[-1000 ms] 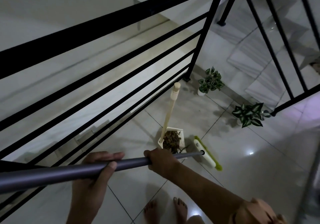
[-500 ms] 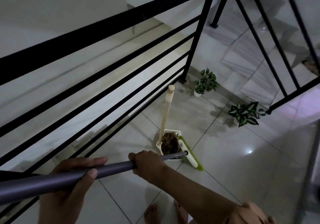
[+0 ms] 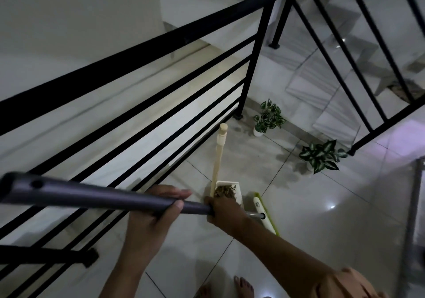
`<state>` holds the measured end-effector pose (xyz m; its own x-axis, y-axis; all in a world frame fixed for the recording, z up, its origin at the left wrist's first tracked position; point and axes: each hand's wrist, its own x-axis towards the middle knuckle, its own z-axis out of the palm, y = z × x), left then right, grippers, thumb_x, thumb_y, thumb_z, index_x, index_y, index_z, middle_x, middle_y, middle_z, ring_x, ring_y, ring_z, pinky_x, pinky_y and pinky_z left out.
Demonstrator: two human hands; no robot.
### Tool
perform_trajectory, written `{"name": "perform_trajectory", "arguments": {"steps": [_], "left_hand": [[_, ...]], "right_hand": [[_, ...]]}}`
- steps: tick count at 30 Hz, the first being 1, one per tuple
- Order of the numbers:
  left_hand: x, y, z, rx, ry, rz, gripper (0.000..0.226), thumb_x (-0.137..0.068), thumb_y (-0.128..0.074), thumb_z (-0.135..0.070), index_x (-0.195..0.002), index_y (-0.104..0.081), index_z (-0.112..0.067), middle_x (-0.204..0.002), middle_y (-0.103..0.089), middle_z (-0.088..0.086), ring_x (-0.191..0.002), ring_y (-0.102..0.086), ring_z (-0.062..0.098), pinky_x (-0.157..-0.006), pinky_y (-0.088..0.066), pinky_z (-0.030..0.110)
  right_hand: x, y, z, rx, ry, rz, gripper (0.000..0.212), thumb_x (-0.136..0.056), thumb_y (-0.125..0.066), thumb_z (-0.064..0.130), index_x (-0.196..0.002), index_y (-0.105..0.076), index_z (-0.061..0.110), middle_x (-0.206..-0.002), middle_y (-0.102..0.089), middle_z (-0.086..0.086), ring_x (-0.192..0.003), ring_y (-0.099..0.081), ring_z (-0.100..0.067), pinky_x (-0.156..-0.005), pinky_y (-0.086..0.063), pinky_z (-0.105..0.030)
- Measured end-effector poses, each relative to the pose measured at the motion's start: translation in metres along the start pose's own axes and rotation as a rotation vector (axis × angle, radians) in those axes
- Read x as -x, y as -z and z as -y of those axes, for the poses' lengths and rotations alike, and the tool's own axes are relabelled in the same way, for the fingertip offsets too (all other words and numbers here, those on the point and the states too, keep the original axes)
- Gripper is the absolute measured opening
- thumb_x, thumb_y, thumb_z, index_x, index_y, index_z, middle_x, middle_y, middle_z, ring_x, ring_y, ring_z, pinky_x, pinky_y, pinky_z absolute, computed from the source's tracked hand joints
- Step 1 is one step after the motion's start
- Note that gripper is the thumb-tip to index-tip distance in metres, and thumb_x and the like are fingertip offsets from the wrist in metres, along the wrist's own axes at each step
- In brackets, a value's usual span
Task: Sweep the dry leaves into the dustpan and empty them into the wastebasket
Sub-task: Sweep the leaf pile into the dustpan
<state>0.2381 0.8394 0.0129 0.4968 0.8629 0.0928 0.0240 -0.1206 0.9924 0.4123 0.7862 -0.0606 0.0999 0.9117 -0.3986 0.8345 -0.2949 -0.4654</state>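
Both hands are wrapped around the broom handle (image 3: 96,196), a smooth grey metal-looking tube with a small hole near its top end. The left hand (image 3: 151,215) grips it from underneath about mid-shaft, and the right hand (image 3: 224,211) is clamped around it lower down, near the head. The handle's long axis runs from the left edge of the view down to the right, pointing at the floor by the dustpan.

The broom head (image 3: 264,213) is a flat white bar with lime-green bristles, lying on the glossy tiled floor (image 3: 322,228) just right of the dustpan (image 3: 238,188). The dustpan is cream plastic, boxy, with a long pole handle (image 3: 219,157) standing nearly upright, tipped slightly toward the black metal railing (image 3: 142,51). Dry leaves (image 3: 224,192), brown and crinkly, sit piled inside the pan.

Compared with half a second ago, the broom head has slid off the pan's mouth and back out to the right, and the left hand has moved further down the shaft, closer to the right one.

Two small potted plants (image 3: 269,117) with green-and-white leaves sit further back near the stairs (image 3: 340,95).
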Motion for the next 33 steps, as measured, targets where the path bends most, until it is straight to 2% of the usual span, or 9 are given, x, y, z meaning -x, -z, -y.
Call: {"name": "perform_trajectory", "arguments": {"steps": [6,10,14,17,19,22,25,29,33], "left_hand": [[-0.029,-0.027,-0.012,0.168,0.042,0.107,0.031,-0.077,-0.056,0.022,-0.083,-0.060,-0.008,-0.087,-0.075,0.001,-0.085,-0.071,0.011,-0.073,-0.054,0.015],[-0.041,-0.044,-0.013,0.140,0.057,0.167,0.033,-0.077,-0.065,0.010,-0.086,-0.067,-0.022,-0.091,-0.075,-0.006,-0.089,-0.070,0.008,-0.072,-0.053,0.013],[-0.069,-0.054,0.007,0.043,0.183,0.363,0.049,-0.071,-0.075,-0.001,-0.102,-0.061,-0.036,-0.099,-0.072,-0.021,-0.101,-0.065,0.000,-0.078,-0.053,0.013],[-0.097,-0.068,0.024,-0.125,0.244,0.421,0.052,-0.071,-0.074,0.002,-0.094,-0.059,-0.042,-0.091,-0.071,-0.018,-0.104,-0.065,0.004,-0.081,-0.054,0.020],[-0.117,-0.080,0.032,-0.190,0.269,0.355,0.042,-0.074,-0.071,0.003,-0.085,-0.061,-0.037,-0.087,-0.069,-0.013,-0.100,-0.067,0.015,-0.082,-0.054,0.028],[-0.143,-0.096,0.043,-0.399,0.227,0.183,0.024,-0.074,-0.074,-0.010,-0.081,-0.058,-0.026,-0.078,-0.068,-0.007,-0.086,-0.069,0.017,-0.069,-0.050,0.021],[-0.161,-0.104,0.055,-0.617,0.233,0.053,0.036,-0.071,-0.078,-0.027,-0.092,-0.051,-0.019,-0.089,-0.067,0.003,-0.080,-0.063,0.020,-0.067,-0.042,0.023],[-0.179,-0.122,0.071,-0.611,0.297,0.173,0.069,-0.072,-0.078,-0.037,-0.128,-0.046,-0.013,-0.122,-0.060,0.011,-0.111,-0.058,0.027,-0.081,-0.043,0.028],[-0.190,-0.140,0.083,-0.579,0.335,0.197,0.059,-0.079,-0.071,-0.039,-0.126,-0.052,-0.008,-0.121,-0.062,0.015,-0.115,-0.056,0.031,-0.095,-0.046,0.038]], "right_hand": [[-0.004,0.005,-0.022,-0.064,-0.115,-0.090,0.026,-0.088,-0.051,0.018,-0.113,-0.055,0.016,-0.107,-0.066,-0.011,-0.098,-0.062,-0.027,-0.079,-0.045,-0.026],[0.000,0.015,-0.036,-0.086,-0.172,-0.146,0.030,-0.088,-0.054,0.023,-0.117,-0.056,0.020,-0.109,-0.067,-0.008,-0.097,-0.062,-0.023,-0.072,-0.036,-0.018],[0.003,0.036,-0.054,-0.171,-0.216,-0.197,0.022,-0.087,-0.056,0.022,-0.108,-0.058,0.020,-0.101,-0.068,-0.006,-0.081,-0.061,-0.012,-0.065,-0.041,-0.011],[-0.001,0.058,-0.072,-0.180,-0.280,-0.212,0.021,-0.086,-0.056,0.022,-0.107,-0.057,0.020,-0.095,-0.066,-0.002,-0.075,-0.053,-0.006,-0.061,-0.036,-0.008],[-0.004,0.072,-0.083,-0.189,-0.318,-0.235,0.020,-0.084,-0.057,0.020,-0.104,-0.058,0.020,-0.086,-0.061,0.001,-0.073,-0.053,-0.007,-0.061,-0.038,-0.011],[-0.007,0.090,-0.097,-0.206,-0.357,-0.288,0.020,-0.082,-0.059,0.017,-0.102,-0.058,0.018,-0.089,-0.064,-0.002,-0.071,-0.056,-0.010,-0.060,-0.043,-0.013],[-0.012,0.106,-0.105,-0.251,-0.399,-0.328,0.021,-0.082,-0.060,0.016,-0.102,-0.058,0.017,-0.091,-0.065,-0.004,-0.072,-0.057,-0.011,-0.061,-0.044,-0.014],[-0.011,0.115,-0.115,-0.321,-0.476,-0.405,0.023,-0.081,-0.063,0.016,-0.103,-0.059,0.016,-0.082,-0.056,0.002,-0.068,-0.055,-0.010,-0.054,-0.039,-0.012],[-0.002,0.112,-0.120,-0.410,-0.566,-0.486,0.021,-0.078,-0.065,0.015,-0.098,-0.062,0.014,-0.074,-0.055,0.006,-0.065,-0.055,-0.009,-0.051,-0.038,-0.012]]}}
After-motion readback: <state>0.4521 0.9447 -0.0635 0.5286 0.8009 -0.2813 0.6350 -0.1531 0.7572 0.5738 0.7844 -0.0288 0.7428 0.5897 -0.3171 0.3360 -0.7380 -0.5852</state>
